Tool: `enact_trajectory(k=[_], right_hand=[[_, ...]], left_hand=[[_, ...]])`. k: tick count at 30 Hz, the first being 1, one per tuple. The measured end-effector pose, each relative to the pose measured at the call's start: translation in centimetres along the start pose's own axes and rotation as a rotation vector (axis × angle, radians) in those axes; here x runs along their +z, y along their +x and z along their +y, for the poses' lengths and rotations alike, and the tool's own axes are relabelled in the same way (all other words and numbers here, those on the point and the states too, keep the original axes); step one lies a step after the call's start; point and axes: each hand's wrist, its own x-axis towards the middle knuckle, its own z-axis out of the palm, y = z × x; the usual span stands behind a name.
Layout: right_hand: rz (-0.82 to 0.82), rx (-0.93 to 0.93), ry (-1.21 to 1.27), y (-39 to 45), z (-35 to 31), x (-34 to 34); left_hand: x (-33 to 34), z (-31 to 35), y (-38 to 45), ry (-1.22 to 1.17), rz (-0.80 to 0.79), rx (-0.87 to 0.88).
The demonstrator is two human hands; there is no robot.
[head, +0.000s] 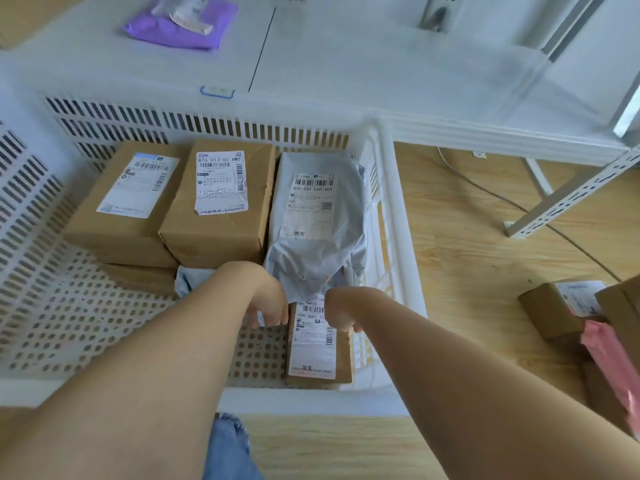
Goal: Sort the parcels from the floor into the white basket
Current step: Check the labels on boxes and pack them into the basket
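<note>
A small brown parcel (317, 348) with a white label lies in the near right corner of the white basket (384, 188). My left hand (268, 306) grips its far left edge and my right hand (341, 313) grips its far right edge, fingers curled over the top end. Behind it lies a grey plastic mailer (317, 216). Two brown boxes (214, 202) (128, 199) stand side by side at the basket's back. More parcels (561, 306) sit on the wooden floor at the right.
A white table (346, 64) stands behind the basket, with a purple bag (180, 26) on it. A perforated metal leg (568, 199) and cables (485, 188) cross the floor to the right. A pink mailer (613, 362) lies at the right edge.
</note>
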Motion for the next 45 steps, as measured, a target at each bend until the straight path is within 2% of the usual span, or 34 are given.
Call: enact_trajectory(k=[2,8,12,15,20,26,33,39,45], right_hand=[[0.105,0.014,0.012,-1.9,0.1,-0.7],[0.49,-0.122,0.067,-9.1,0.8,-2.3],[0.643,-0.106,0.094,-13.3,3.3,-2.4],[0.664,-0.047,0.138,-16.1,6.2,-2.2],[0.684,0.032,0.194,-19.3,10.6,-1.4],[0.686,0.122,0.199,-21.6,17.2,0.4],[0.654,0.289,0.268,-24.5,27.9,3.7],[0.64,0.407,0.402,-26.1,37.5,8.0],[0.765,0.552,0.558,-24.6,43.7,11.6]], left_hand=[[0.0,-0.3,-1.5,-0.007,0.113,-0.005],[1.1,1.1,-8.7,0.022,0.347,-0.028],[1.9,3.3,-12.4,-0.005,0.494,0.013],[2.7,5.2,-14.4,0.017,0.582,0.041],[3.4,8.5,-15.9,0.037,0.817,0.09],[4.8,14.4,-16.2,0.073,0.934,0.117],[6.8,23.3,-13.9,0.109,1.01,0.181],[8.0,30.4,-11.4,0.146,0.97,0.244],[8.3,36.9,-8.6,0.009,0.98,0.284]])
